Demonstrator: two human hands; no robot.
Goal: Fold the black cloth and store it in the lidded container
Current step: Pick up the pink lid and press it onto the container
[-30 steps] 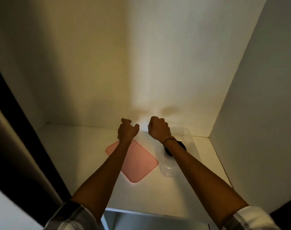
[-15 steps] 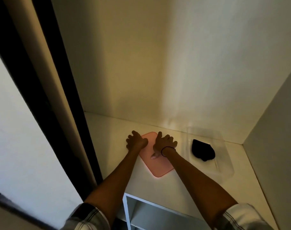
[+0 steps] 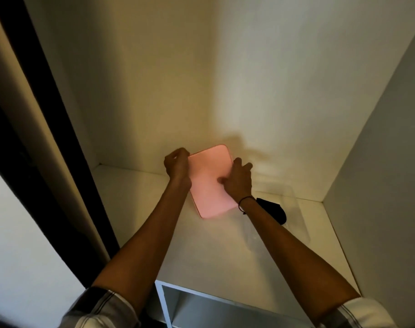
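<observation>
Seen from the head camera, a person stood at a white shelf set inside a pale alcove, both bare forearms stretched forward over it. The left hand was curled closed on the left long edge of a pink lid, fingers wrapped over the rim. The right hand gripped the lid's opposite edge, thumb pressed on the pink face and fingers hooked behind the right side. Held between the two hands, the lid was tilted, its far end raised toward the back wall and its near corner low, close to the shelf; whether that corner touched the surface could not be told.

A thin dark band circled the right wrist. Just behind that wrist, to the right of the lid, sat a clear container on the shelf, uncovered. The black cloth lay bunched inside it, partly hidden by the right forearm. The cloth and the lid were apart, with the wrist between them.

Striped sleeve cuffs showed at the bottom edge. Below the shelf's front lip, an open white compartment was visible. A dark door frame ran diagonally down the left side.
</observation>
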